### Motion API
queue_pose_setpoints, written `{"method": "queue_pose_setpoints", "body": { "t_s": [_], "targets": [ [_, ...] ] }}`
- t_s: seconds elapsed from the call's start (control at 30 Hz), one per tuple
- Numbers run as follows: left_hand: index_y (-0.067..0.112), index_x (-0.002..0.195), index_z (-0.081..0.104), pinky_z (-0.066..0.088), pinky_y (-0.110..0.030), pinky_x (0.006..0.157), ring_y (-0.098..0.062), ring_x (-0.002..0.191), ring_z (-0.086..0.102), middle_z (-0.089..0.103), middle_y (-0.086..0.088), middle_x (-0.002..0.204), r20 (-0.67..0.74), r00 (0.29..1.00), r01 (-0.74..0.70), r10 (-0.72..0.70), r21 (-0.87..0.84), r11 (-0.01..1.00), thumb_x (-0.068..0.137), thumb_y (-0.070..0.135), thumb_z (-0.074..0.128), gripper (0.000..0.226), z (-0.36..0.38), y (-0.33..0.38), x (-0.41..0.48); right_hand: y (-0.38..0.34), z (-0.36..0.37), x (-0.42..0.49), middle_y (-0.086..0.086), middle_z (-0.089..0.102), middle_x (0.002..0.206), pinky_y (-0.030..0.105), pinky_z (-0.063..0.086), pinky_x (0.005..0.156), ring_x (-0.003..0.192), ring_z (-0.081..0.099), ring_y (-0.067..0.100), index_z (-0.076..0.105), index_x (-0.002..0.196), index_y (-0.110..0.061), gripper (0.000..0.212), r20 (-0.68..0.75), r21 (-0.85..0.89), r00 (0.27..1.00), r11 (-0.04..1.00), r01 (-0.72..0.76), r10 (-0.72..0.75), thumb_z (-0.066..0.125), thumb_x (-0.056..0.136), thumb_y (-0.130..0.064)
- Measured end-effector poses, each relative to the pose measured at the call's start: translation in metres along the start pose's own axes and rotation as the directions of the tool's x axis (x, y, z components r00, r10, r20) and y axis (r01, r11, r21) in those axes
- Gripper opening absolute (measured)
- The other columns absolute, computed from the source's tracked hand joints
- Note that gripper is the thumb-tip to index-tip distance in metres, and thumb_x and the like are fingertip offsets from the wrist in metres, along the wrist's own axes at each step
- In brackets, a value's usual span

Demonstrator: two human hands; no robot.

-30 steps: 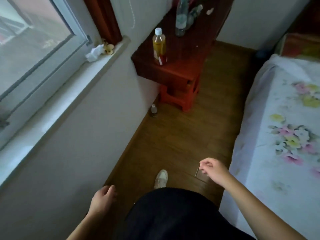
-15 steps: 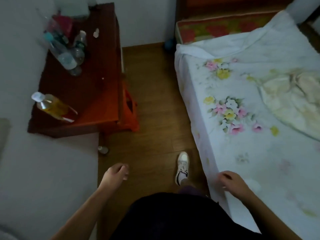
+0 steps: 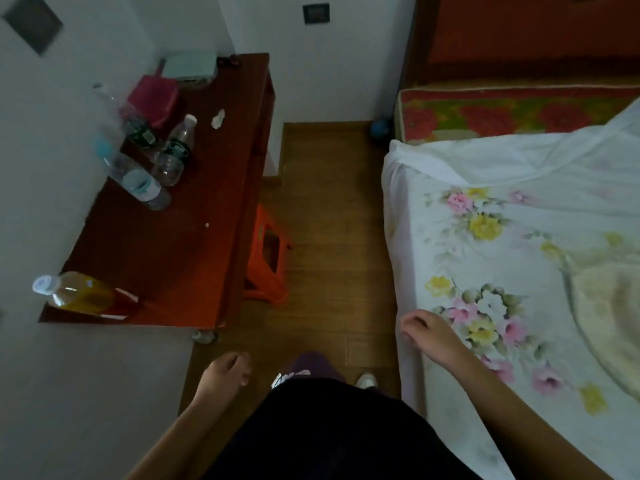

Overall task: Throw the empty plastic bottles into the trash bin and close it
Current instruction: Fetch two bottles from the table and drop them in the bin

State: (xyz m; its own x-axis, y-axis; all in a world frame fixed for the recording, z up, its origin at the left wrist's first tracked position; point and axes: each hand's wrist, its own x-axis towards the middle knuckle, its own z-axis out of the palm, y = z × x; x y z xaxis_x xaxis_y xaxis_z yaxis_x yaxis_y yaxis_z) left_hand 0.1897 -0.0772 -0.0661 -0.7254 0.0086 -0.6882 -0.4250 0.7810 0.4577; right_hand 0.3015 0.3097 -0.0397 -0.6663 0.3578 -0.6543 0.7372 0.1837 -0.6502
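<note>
no text can be read: the dark labels on two clear bottles [image 3: 176,150] [image 3: 140,129] and the pale one on a third [image 3: 142,187] are blurred.

The table [image 3: 180,258] is dark red-brown, the stool [image 3: 266,271] orange, the floor [image 3: 329,202] brown wood grain. The sheet [image 3: 485,188] is white with pink and yellow flowers; the mattress [image 3: 502,114] shows red roses. Two clear bottles [image 3: 175,150] carry green labels.
</note>
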Motion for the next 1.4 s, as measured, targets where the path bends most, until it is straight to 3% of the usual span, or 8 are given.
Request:
{"method": "queue_pose_setpoints", "body": {
  "t_s": [0.13, 0.33, 0.57, 0.8, 1.0, 1.1, 1.3, 1.4],
  "targets": [
    [0.021, 0.084, 0.071, 0.048, -0.034, 0.064, -0.023, 0.075, 0.071, 0.076, -0.006, 0.083, 0.006, 1.000, 0.018, -0.018, -0.045, 0.999, 0.101, 0.026, 0.054, 0.024, 0.007, 0.049, 0.026, -0.036, -0.028, 0.055, 0.000, 0.071, 0.085, 0.025, 0.050, 0.073, 0.077, 0.068, 0.013, 0.071, 0.094, -0.013, 0.008, 0.004, -0.002, 0.999, 0.999, 0.049, -0.049, 0.063, 0.091, -0.015],
    [0.020, 0.092, 0.071, 0.050, -0.034, 0.068, -0.024, 0.086, 0.073, 0.076, -0.004, 0.093, 0.097, 0.995, -0.002, 0.008, -0.059, 0.998, 0.102, 0.034, 0.052, 0.025, 0.000, 0.137, 0.094, -0.042, -0.064, 0.111, 0.008, 0.073, 0.091, 0.026, 0.048, 0.068, 0.086, 0.071, 0.024, 0.069, 0.086, -0.014, 0.012, -0.045, -0.005, 0.998, 0.999, -0.037, 0.037, 0.059, 0.093, -0.016],
    [0.022, 0.094, 0.072, 0.054, -0.043, 0.085, -0.023, 0.090, 0.072, 0.076, -0.003, 0.093, 0.169, 0.970, -0.177, 0.173, 0.008, 0.984, 0.102, 0.038, 0.049, 0.029, -0.021, 0.270, 0.161, -0.035, -0.112, 0.147, 0.015, 0.076, 0.092, 0.030, 0.050, 0.067, 0.074, 0.068, 0.022, 0.068, 0.094, -0.008, 0.011, -0.142, 0.070, 0.970, 0.980, -0.189, 0.197, 0.058, 0.096, -0.013],
    [0.023, 0.096, 0.071, 0.054, -0.044, 0.087, -0.018, 0.089, 0.072, 0.074, 0.005, 0.097, 0.113, 0.975, -0.186, 0.192, -0.061, 0.981, 0.103, 0.038, 0.047, 0.029, -0.034, 0.342, 0.202, -0.070, -0.154, 0.215, 0.011, 0.076, 0.088, 0.029, 0.048, 0.066, 0.075, 0.069, 0.023, 0.070, 0.097, -0.005, 0.013, -0.104, 0.033, 0.968, 0.974, -0.224, 0.227, 0.059, 0.096, -0.013],
    [0.026, 0.098, 0.069, 0.049, -0.032, 0.070, -0.017, 0.087, 0.072, 0.075, 0.002, 0.101, -0.028, 1.000, -0.010, 0.005, -0.210, 0.978, 0.103, 0.035, 0.049, 0.023, -0.051, 0.336, 0.223, -0.165, -0.170, 0.308, 0.011, 0.075, 0.090, 0.030, 0.051, 0.069, 0.079, 0.071, 0.024, 0.069, 0.095, -0.009, 0.013, 0.069, -0.156, 0.995, 0.986, -0.060, 0.071, 0.057, 0.097, -0.016],
    [0.027, 0.092, 0.070, 0.051, -0.037, 0.071, -0.021, 0.086, 0.072, 0.076, -0.001, 0.094, -0.144, 0.985, 0.049, -0.096, -0.296, 0.954, 0.102, 0.032, 0.053, 0.020, -0.059, 0.324, 0.216, -0.228, -0.160, 0.353, 0.006, 0.073, 0.094, 0.032, 0.054, 0.077, 0.087, 0.070, 0.022, 0.069, 0.094, -0.017, 0.014, 0.229, -0.287, 0.973, 0.954, 0.084, -0.016, 0.057, 0.097, -0.024],
    [0.028, 0.089, 0.071, 0.055, -0.040, 0.070, -0.023, 0.080, 0.072, 0.076, -0.001, 0.087, -0.386, 0.865, 0.102, -0.321, -0.490, 0.866, 0.099, 0.034, 0.054, 0.020, -0.061, 0.294, 0.170, -0.357, -0.097, 0.401, -0.007, 0.067, 0.103, 0.033, 0.053, 0.091, 0.100, 0.064, 0.011, 0.064, 0.109, -0.028, 0.015, 0.544, -0.409, 0.831, 0.828, 0.383, -0.116, 0.057, 0.097, -0.034],
    [0.026, 0.089, 0.070, 0.059, -0.046, 0.078, -0.019, 0.080, 0.074, 0.077, 0.000, 0.085, -0.440, 0.778, 0.111, -0.448, -0.606, 0.788, 0.099, 0.038, 0.053, 0.023, -0.058, 0.271, 0.140, -0.405, -0.052, 0.400, -0.008, 0.069, 0.103, 0.037, 0.055, 0.093, 0.098, 0.065, 0.010, 0.065, 0.108, -0.030, 0.015, 0.656, -0.402, 0.737, 0.750, 0.525, -0.164, 0.056, 0.097, -0.036]
  ]
}}
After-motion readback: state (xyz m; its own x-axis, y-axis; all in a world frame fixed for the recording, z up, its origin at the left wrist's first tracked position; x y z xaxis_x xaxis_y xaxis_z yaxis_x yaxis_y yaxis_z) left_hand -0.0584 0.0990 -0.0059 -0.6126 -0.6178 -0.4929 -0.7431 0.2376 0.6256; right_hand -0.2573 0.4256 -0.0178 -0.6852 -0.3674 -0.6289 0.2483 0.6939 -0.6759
